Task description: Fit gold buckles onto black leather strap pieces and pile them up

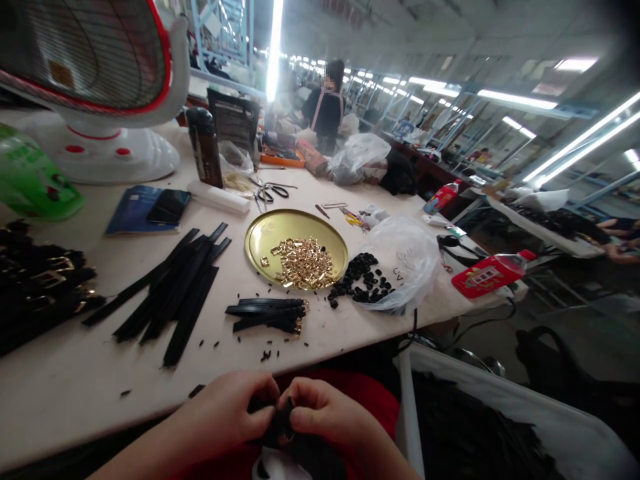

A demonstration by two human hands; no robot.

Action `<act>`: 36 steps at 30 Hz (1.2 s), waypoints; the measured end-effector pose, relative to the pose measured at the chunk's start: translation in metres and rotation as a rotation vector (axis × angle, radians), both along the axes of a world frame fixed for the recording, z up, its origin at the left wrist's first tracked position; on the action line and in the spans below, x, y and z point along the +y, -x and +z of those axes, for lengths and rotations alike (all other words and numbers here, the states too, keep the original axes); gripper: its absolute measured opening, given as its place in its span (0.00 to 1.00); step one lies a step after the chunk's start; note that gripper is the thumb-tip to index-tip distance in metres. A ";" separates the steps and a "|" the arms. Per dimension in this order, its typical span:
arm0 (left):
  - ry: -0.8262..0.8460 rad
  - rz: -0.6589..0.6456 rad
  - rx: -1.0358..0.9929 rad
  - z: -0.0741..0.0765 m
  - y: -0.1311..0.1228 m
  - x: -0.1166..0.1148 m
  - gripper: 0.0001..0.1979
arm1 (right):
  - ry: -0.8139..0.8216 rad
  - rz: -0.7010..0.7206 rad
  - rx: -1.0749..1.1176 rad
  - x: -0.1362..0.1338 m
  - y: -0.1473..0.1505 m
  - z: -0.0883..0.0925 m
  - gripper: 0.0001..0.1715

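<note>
Low at the table's front edge, my left hand (pixel 239 405) and my right hand (pixel 325 408) are close together. Both are pinching a black strap (pixel 281 425) between thumb and fingers; the fingers hide much of it. Beyond them on the table lies a small bundle of short black straps (pixel 267 315) with gold buckles at their right ends. A round gold tray (pixel 257 233) behind it carries a heap of gold buckles (pixel 306 262). Small black loops (pixel 364 275) spill beside a clear plastic bag (pixel 407 250). Longer black straps (pixel 175 293) lie to the left.
A fan (pixel 100 143), a green bottle (pixel 35 177) and a pile of buckled straps (pixel 40 287) occupy the left. Scissors (pixel 270 191) lie behind the tray. A red-labelled bottle (pixel 490 273) rests at the right edge, above a white bin (pixel 413 413) of black material.
</note>
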State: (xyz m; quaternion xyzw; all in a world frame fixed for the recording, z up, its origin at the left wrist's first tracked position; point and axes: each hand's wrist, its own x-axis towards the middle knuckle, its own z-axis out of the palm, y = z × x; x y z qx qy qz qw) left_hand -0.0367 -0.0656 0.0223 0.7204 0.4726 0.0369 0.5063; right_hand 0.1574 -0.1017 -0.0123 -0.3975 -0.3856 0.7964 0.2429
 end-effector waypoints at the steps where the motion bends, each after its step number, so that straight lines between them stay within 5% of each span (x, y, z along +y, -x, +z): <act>1: -0.034 -0.022 0.035 -0.001 0.001 -0.003 0.10 | 0.007 0.026 -0.006 -0.001 0.000 -0.002 0.19; 4: -0.057 -0.106 0.119 -0.004 0.005 -0.007 0.11 | 0.033 0.071 0.020 -0.005 0.004 -0.010 0.19; 9: 0.271 -0.196 -0.007 -0.008 0.015 0.000 0.12 | 0.154 0.046 0.181 -0.016 0.013 -0.019 0.18; 18: 0.444 -0.039 -0.225 -0.017 0.017 0.005 0.12 | 0.181 -0.110 0.106 -0.012 0.023 -0.020 0.14; 36: 0.521 0.026 -0.216 -0.029 0.021 0.011 0.12 | 0.065 -0.106 -0.181 -0.003 0.030 -0.029 0.12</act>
